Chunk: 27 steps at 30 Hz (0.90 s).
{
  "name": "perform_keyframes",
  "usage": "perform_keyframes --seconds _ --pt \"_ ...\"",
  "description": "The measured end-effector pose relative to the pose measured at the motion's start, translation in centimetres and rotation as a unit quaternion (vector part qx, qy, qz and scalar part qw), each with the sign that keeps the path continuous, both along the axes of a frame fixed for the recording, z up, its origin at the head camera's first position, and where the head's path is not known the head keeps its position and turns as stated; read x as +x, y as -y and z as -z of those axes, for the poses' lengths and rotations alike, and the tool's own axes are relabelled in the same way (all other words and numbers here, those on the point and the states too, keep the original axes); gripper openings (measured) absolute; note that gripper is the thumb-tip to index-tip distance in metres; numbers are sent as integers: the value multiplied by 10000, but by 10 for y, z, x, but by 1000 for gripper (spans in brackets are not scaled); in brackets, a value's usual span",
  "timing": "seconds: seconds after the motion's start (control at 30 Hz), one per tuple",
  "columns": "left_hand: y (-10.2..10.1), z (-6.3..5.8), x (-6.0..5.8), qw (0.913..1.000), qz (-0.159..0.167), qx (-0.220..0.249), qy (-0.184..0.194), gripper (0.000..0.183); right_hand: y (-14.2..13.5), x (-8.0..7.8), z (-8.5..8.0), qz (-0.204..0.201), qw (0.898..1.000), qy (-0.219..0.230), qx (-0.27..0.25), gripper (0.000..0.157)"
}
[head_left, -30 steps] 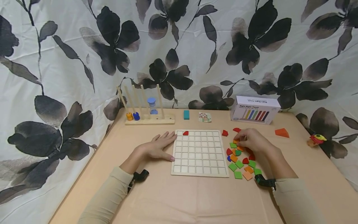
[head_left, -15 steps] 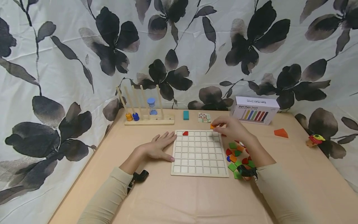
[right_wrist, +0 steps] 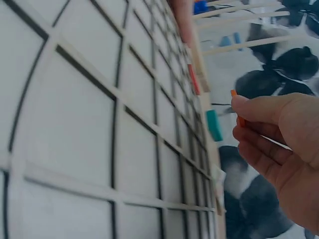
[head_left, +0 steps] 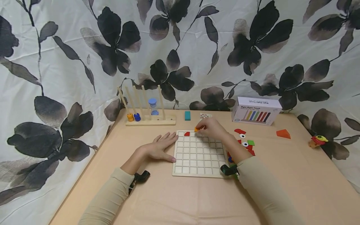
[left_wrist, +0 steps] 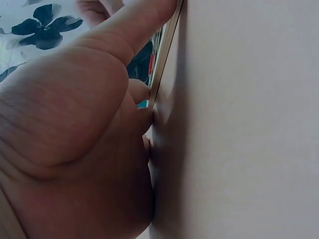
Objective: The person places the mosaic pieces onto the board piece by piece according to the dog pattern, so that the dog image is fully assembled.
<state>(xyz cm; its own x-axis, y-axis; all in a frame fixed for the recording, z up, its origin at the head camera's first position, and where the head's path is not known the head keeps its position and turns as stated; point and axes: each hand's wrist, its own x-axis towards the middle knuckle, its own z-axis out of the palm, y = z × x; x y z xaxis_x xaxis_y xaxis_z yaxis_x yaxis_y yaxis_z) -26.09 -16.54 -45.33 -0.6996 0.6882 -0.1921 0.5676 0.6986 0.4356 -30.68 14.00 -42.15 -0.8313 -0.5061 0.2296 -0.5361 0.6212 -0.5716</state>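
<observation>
My right hand (head_left: 212, 128) pinches a small orange tile (right_wrist: 240, 121) between thumb and fingers, over the top row of a wooden grid board (head_left: 198, 153). A red quarter-round tile (head_left: 187, 133) sits in a cell of that row, left of the orange one. With its fingers spread and straight, my left hand (head_left: 157, 148) rests along the board's left edge. In the left wrist view, the thumb (left_wrist: 149, 20) touches the board's side, close to the tabletop. Loose tiles, among them a green one (head_left: 251, 142), lie right of the board, partly hidden under my right forearm.
Behind the board stand a wooden peg rack (head_left: 150, 120) with beads, a blue sand timer (head_left: 152, 101), a teal block (head_left: 187, 115) and a printed card (head_left: 206, 115). A white box (head_left: 256, 111), an orange piece (head_left: 283, 133) and a toy bird (head_left: 319, 140) are further right.
My right hand has picked up the orange tile from the loose pile and carried it leftward to the board's top row. The left hand has stayed in place.
</observation>
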Motion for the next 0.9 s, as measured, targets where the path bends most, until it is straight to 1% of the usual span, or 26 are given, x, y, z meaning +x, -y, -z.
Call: perform_keyframes --seconds 0.13,0.37,0.53,0.63,0.8,0.9 --pt "0 0 0 10000 -26 -53 39 108 10 -4 10 23 9996 160 223 17" --pt "0 0 -1 10000 -30 -30 51 107 23 -9 20 -46 9979 -21 643 14" --pt "0 0 -1 10000 -34 -50 32 108 27 -10 21 -19 9973 42 727 10" --pt "0 0 -2 10000 -15 -42 13 108 28 -10 21 -68 9970 67 771 7" --pt "0 1 -2 10000 -16 -59 -6 108 25 -12 20 -352 9949 -21 949 8" --pt "0 1 -2 10000 -37 -41 22 108 20 -10 16 -553 9936 63 981 12"
